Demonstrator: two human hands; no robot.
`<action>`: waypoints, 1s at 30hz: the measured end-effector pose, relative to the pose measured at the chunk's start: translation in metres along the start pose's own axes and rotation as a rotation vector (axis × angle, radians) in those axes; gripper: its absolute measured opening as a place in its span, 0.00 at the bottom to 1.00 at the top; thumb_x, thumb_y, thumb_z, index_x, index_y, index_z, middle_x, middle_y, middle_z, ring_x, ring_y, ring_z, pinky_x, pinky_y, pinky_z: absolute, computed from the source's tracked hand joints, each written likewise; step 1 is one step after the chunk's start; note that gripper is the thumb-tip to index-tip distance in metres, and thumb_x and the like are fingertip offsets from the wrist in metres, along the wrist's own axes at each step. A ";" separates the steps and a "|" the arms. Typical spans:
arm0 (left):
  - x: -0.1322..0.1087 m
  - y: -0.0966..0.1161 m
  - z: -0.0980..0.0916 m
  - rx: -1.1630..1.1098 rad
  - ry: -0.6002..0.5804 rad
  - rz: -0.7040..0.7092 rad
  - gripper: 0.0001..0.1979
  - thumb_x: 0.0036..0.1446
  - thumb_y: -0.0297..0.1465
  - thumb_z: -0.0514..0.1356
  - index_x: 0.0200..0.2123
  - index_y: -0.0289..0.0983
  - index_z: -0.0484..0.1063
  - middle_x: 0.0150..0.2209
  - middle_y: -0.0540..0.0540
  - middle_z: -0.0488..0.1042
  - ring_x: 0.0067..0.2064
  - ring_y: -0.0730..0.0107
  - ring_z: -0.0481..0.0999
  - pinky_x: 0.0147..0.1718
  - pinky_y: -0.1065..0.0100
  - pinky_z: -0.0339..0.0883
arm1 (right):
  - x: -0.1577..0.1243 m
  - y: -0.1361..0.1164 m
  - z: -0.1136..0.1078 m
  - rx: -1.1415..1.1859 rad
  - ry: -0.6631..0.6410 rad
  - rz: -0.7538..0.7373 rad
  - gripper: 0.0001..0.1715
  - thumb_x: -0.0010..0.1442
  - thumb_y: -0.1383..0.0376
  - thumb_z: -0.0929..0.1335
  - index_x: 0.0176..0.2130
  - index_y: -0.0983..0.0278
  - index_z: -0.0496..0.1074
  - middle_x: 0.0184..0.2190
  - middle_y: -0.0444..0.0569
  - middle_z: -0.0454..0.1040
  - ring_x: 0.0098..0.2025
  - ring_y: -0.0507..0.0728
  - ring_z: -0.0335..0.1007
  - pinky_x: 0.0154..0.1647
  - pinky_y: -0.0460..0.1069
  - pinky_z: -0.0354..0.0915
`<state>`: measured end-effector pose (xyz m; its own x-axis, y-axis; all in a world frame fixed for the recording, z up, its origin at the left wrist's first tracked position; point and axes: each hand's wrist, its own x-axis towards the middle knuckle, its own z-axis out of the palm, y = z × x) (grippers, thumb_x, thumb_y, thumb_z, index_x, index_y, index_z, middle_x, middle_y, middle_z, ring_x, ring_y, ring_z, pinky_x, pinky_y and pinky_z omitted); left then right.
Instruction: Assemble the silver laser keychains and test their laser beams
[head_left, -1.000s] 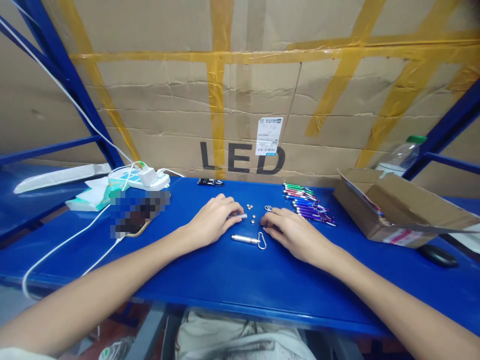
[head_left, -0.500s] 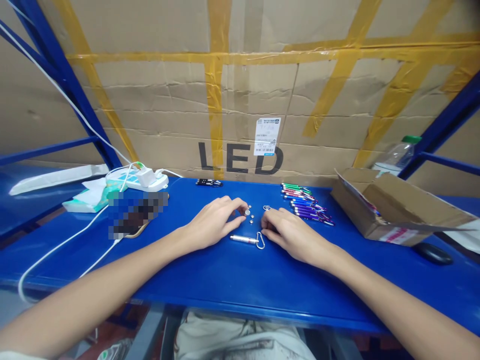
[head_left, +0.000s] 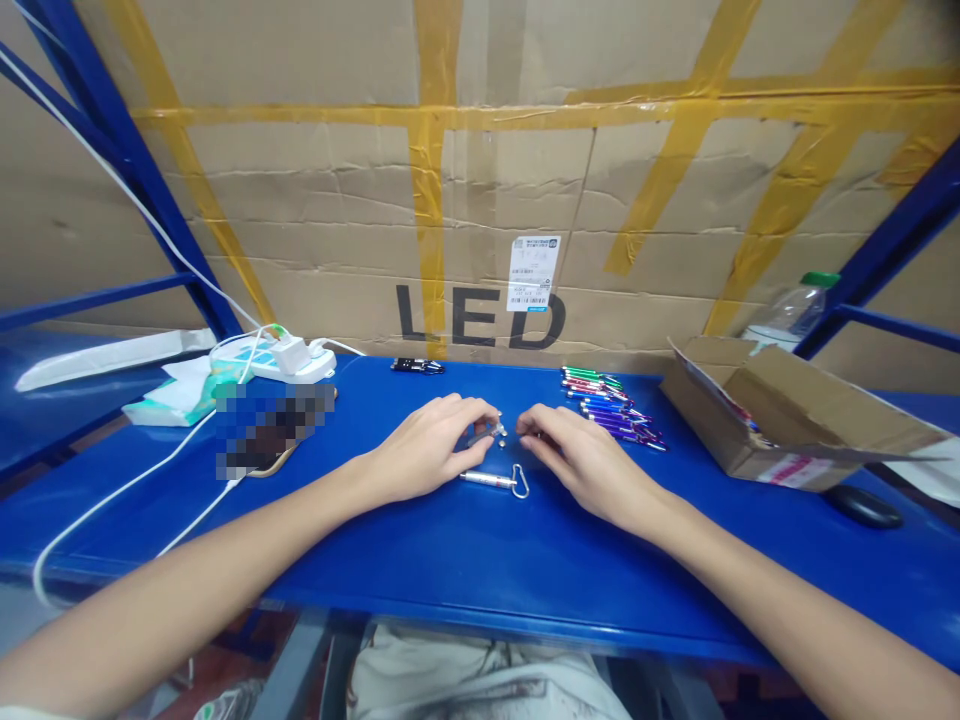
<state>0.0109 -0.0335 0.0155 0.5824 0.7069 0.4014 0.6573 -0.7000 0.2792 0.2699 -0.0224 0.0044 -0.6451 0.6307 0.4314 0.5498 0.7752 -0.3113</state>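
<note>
My left hand (head_left: pixel 431 445) is curled around a small grey tube-shaped piece (head_left: pixel 478 437), partly hidden behind the fingers. Tiny silver button cells (head_left: pixel 502 443) lie by its fingertips, close together and hard to count. Just to the right, my right hand (head_left: pixel 574 450) has its fingers bent and pinched toward the cells; what they hold, if anything, is too small to make out. In front of both hands a silver penlight (head_left: pixel 487 480) with a carabiner clip (head_left: pixel 520 482) lies flat on the blue table (head_left: pixel 480 560).
Green, red, blue and purple penlights (head_left: pixel 611 410) lie in a row at back right, beside an open cardboard box (head_left: pixel 780 470) and a black mouse (head_left: pixel 864 507). Black penlights (head_left: pixel 418 366) lie at the back. On the left are a phone (head_left: pixel 281 430), power strip (head_left: pixel 315 366) and white cables.
A grey tube-shaped piece now shows in my left hand. My right hand has shifted slightly, its fingers reaching more to the left, and the metal clip beside it is out of sight.
</note>
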 end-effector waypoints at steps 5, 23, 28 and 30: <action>0.000 -0.004 0.001 0.003 -0.017 0.011 0.13 0.77 0.37 0.55 0.56 0.39 0.71 0.48 0.43 0.78 0.49 0.58 0.77 0.50 0.59 0.70 | 0.002 -0.004 -0.002 0.008 0.025 -0.038 0.13 0.79 0.66 0.60 0.53 0.59 0.72 0.47 0.53 0.79 0.48 0.62 0.74 0.51 0.56 0.70; -0.001 -0.007 0.004 -0.025 -0.043 0.044 0.14 0.77 0.40 0.56 0.58 0.41 0.74 0.51 0.44 0.81 0.52 0.58 0.81 0.53 0.60 0.72 | 0.003 -0.008 -0.008 0.065 0.115 -0.050 0.08 0.77 0.65 0.65 0.48 0.59 0.75 0.44 0.51 0.80 0.45 0.61 0.73 0.49 0.54 0.69; -0.001 -0.007 0.005 -0.079 -0.048 0.065 0.14 0.76 0.39 0.57 0.57 0.41 0.73 0.51 0.44 0.81 0.52 0.60 0.81 0.53 0.62 0.72 | 0.002 -0.008 -0.007 0.085 0.108 -0.046 0.08 0.77 0.65 0.65 0.48 0.58 0.74 0.43 0.49 0.81 0.46 0.61 0.74 0.49 0.55 0.69; -0.001 -0.007 0.005 -0.087 -0.047 0.070 0.13 0.76 0.38 0.57 0.58 0.41 0.73 0.51 0.44 0.81 0.53 0.60 0.81 0.54 0.62 0.73 | 0.002 -0.008 -0.007 0.094 0.112 -0.029 0.07 0.77 0.65 0.65 0.48 0.58 0.74 0.44 0.49 0.82 0.46 0.61 0.74 0.49 0.55 0.69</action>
<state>0.0079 -0.0288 0.0088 0.6485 0.6588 0.3813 0.5718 -0.7523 0.3272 0.2680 -0.0274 0.0133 -0.5933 0.6044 0.5317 0.4767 0.7960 -0.3729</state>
